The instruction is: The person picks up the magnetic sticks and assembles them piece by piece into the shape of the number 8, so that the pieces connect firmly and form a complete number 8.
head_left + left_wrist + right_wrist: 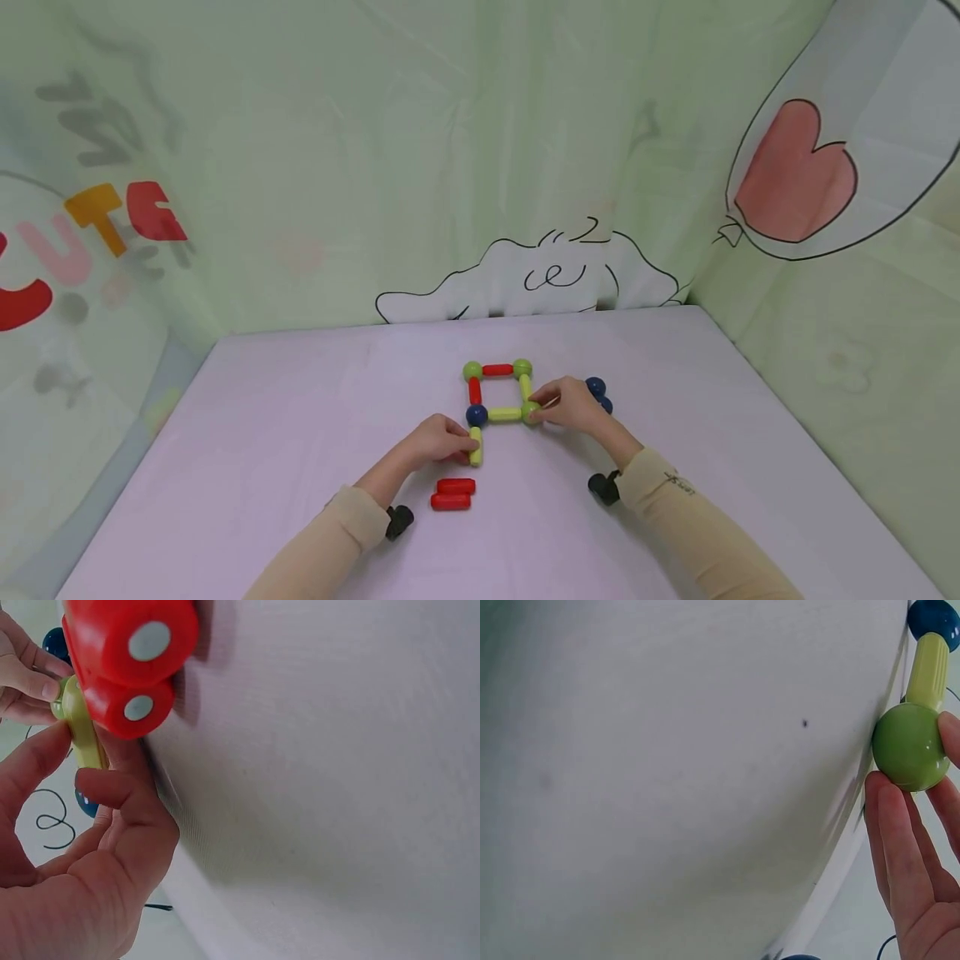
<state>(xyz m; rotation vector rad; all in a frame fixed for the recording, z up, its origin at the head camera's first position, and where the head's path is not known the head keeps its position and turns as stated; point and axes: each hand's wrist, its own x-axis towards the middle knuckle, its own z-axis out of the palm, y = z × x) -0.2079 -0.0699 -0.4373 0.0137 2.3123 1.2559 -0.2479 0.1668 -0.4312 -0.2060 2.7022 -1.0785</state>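
Pinching a yellow rod [477, 457], the left hand [437, 439] holds it at a blue ball's [476, 415] six o'clock; toward three o'clock, a green ball [527, 412] is pinched by the right hand [572, 406]. Both probably light, stiff: grip rod mid-length, slick ball across its diameter.

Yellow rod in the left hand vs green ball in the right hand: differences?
Shape: the yellow rod is elongated, the green ball round.
Colour: the rod is yellower than the ball.
Place: the rod is outside the square; the ball forms one corner.
Shared: both are held, by left hand and right hand respectively.
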